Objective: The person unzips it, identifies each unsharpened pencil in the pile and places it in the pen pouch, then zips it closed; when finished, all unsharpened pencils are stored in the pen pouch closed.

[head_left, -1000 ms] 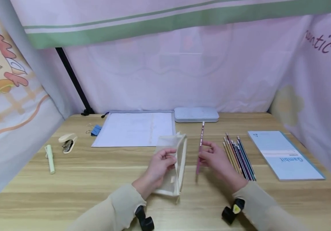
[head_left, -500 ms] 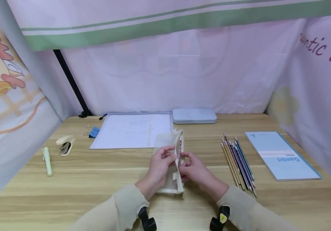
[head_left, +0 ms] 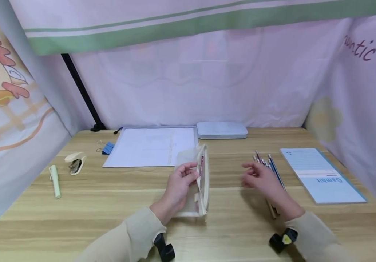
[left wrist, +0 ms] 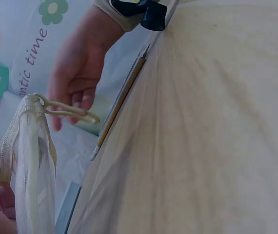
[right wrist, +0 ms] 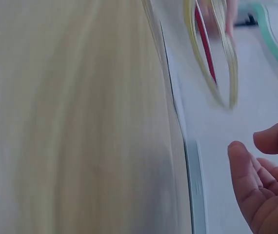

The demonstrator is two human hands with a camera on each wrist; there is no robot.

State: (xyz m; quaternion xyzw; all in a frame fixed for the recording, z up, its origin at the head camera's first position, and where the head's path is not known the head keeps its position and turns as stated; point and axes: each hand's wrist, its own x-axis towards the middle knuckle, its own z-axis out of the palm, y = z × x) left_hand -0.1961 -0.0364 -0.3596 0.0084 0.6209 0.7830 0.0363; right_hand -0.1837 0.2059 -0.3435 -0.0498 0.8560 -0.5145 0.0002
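Note:
My left hand [head_left: 180, 185] grips the edge of a cream mesh pencil pouch [head_left: 195, 182], holding its mouth apart on the wooden desk [head_left: 109, 203]. A pink pencil [head_left: 202, 165] lies inside the pouch, seen as a red line in the right wrist view [right wrist: 205, 44]. My right hand [head_left: 261, 178] hovers empty with relaxed fingers just left of a row of several coloured pencils [head_left: 274, 171]. In the left wrist view the pouch [left wrist: 27, 161] and its zip pull [left wrist: 66, 111] show, with the right hand [left wrist: 78, 78] beyond.
A white paper sheet [head_left: 151, 145] and a pale blue pencil tin [head_left: 222, 130] lie at the back. A light blue notebook [head_left: 322, 174] sits at the right. A stapler [head_left: 75, 162], a green highlighter [head_left: 55, 175] and blue binder clips [head_left: 108, 147] lie at the left.
My right hand carried the pink pencil left into the pouch, let it go, and has moved back right to the pencil row, empty. The left hand kept holding the pouch.

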